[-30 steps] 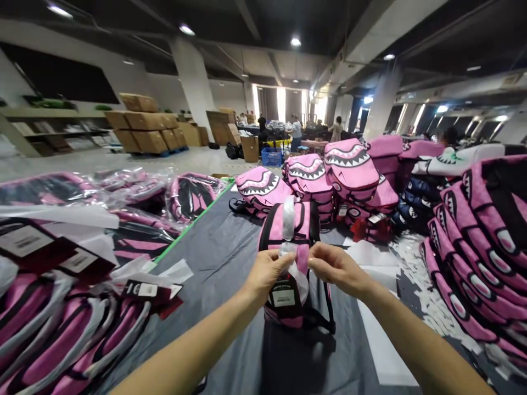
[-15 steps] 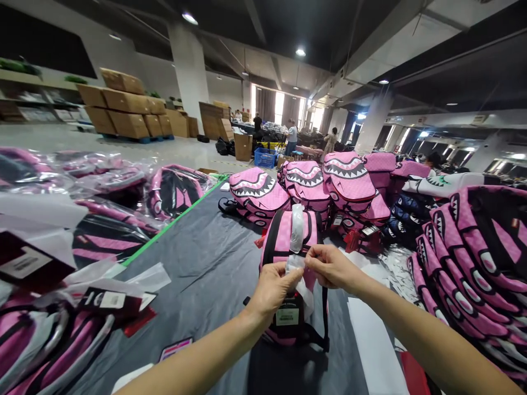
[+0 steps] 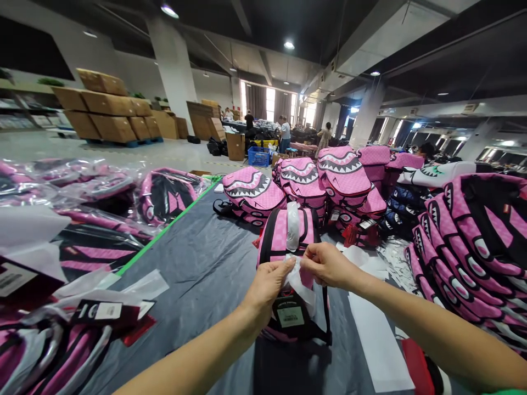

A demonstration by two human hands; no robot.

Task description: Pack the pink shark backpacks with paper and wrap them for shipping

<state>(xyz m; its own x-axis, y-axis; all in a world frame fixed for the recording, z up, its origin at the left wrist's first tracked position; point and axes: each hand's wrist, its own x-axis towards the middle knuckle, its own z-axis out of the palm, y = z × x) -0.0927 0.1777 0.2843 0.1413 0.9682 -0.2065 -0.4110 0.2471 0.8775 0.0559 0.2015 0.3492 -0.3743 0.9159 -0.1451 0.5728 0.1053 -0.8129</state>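
A pink checkered backpack [image 3: 276, 241] with black trim lies on the dark table cover in front of me. A clear plastic wrap [image 3: 293, 225] runs around its top handle. My left hand [image 3: 267, 291] and my right hand [image 3: 327, 264] meet just above the backpack, and both pinch a piece of clear plastic wrap [image 3: 297, 274] between fingertips. Below the hands a dark hang tag [image 3: 290, 315] with a white label rests on the backpack.
Stacks of pink shark-mouth backpacks [image 3: 346, 175] stand behind and fill the right side [image 3: 465, 247]. Bagged backpacks [image 3: 99, 219] and hang tags [image 3: 102, 311] cover the left. White paper sheets [image 3: 379, 340] lie on the grey table cover [image 3: 206, 263]. Cardboard boxes [image 3: 102, 112] and distant people [image 3: 284, 131] are beyond.
The view has shifted slightly right and lower. Both hands stay pinched on the plastic wrap and have drawn closer together over the backpack.
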